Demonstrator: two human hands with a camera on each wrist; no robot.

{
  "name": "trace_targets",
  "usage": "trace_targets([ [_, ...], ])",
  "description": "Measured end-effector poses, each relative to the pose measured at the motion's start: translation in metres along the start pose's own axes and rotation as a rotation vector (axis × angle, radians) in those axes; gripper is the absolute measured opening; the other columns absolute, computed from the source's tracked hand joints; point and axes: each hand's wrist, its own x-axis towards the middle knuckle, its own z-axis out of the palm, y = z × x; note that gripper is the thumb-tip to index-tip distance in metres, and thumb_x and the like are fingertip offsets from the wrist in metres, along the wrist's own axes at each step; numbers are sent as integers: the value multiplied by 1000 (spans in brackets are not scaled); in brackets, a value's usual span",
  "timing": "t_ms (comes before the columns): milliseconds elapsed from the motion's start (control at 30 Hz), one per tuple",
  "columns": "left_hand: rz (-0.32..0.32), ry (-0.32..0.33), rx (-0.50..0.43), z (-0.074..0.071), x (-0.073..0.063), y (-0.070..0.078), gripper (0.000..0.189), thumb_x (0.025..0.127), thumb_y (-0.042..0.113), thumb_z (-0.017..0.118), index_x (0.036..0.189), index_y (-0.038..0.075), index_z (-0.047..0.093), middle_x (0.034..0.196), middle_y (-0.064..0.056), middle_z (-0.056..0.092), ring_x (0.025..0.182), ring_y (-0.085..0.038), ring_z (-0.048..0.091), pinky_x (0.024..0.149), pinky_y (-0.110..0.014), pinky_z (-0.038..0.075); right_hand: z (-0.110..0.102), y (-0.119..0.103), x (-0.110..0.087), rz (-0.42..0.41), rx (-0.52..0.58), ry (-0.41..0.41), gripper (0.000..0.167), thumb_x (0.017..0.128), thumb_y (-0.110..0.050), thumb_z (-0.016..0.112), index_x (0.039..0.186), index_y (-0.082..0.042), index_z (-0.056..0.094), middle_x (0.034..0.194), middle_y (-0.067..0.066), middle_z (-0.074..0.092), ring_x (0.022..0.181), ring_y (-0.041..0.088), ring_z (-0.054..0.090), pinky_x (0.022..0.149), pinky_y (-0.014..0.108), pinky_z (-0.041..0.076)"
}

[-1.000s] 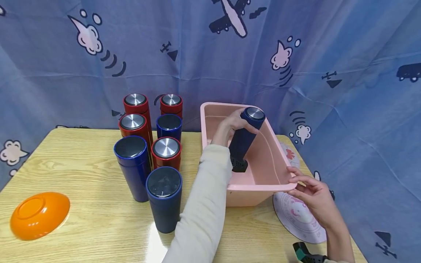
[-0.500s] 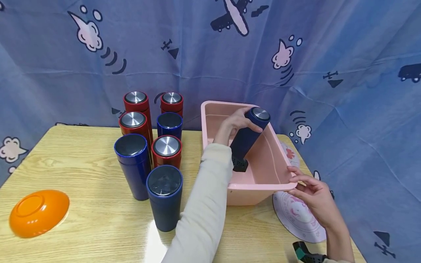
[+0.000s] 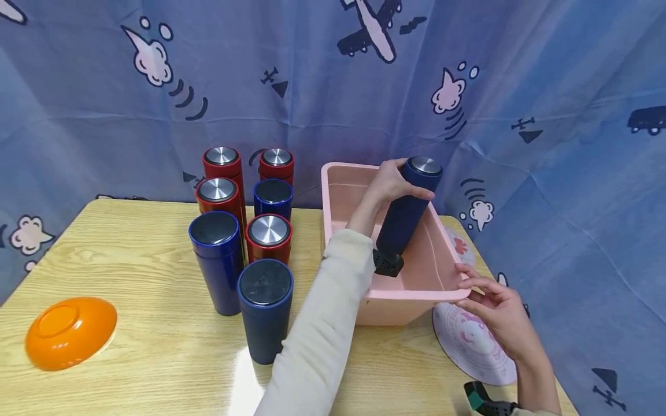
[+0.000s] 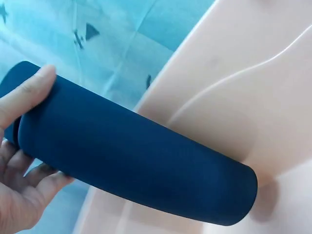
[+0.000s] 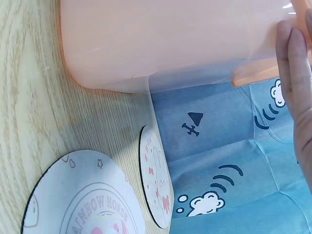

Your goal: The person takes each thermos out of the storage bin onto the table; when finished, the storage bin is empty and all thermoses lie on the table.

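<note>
My left hand [image 3: 391, 184] grips a dark blue thermos [image 3: 407, 216] near its silver-topped lid. The thermos leans, with its lower end inside a pink plastic bin [image 3: 406, 295]. In the left wrist view, the thumb lies along one side of the thermos [image 4: 141, 146] and the curled fingers on the other. Whether its base touches the bin cannot be made out. My right hand [image 3: 496, 315] pinches the bin's near right corner at the rim. The right wrist view catches only part of this hand [image 5: 297, 78] against the bin's outer wall [image 5: 161, 39].
Several red and blue thermoses stand upright left of the bin, a dark blue thermos [image 3: 265, 318] nearest. An overturned orange bowl [image 3: 73, 332] lies at the left. Round printed mats [image 3: 470, 346] lie right of the bin, beside the curtain [image 3: 583, 202].
My left hand and the thermos have shifted up and to the right within the bin. The right hand keeps its place on the rim. The head view has turned slightly.
</note>
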Motion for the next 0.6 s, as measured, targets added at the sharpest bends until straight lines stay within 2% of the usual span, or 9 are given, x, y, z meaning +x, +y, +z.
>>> trace_targets([
  [67,66,46,25,-2,-5,11,80,67,22,88,138,10,52,125,-4,62,111,-17,58,95,-27,47,-1,1,5,4,-14,-2,31,83,25,53,108,9,63,135,0,54,128,6,46,85,21,52],
  [200,195,162,165,-3,-22,40,80,64,36,89,134,16,56,115,4,66,98,-7,61,81,-18,48,-5,3,11,5,-21,-6,31,84,25,53,109,9,63,135,0,54,128,6,46,83,21,53],
  [333,272,291,265,-4,-46,73,80,63,50,86,130,19,58,106,10,67,88,-2,62,73,-15,46,-8,3,15,12,-20,-8,30,85,24,53,110,10,62,135,0,53,126,6,47,80,21,54],
  [467,336,366,268,-9,-72,101,76,64,55,84,126,20,59,97,14,67,79,3,60,65,-13,44,-11,5,17,16,-14,-17,32,85,24,52,110,8,62,136,-2,53,125,6,50,79,21,55],
  [533,382,378,244,-12,-82,111,71,64,55,83,121,22,60,92,17,65,75,6,57,62,-12,43,-13,6,18,12,-7,-25,32,86,24,51,111,8,62,136,-2,53,125,5,49,80,21,54],
  [600,435,375,218,-13,-86,116,72,64,56,83,122,23,58,93,19,63,75,8,55,63,-12,43,-16,6,18,14,1,-26,33,86,23,51,112,7,62,137,-3,53,123,5,51,81,21,54],
])
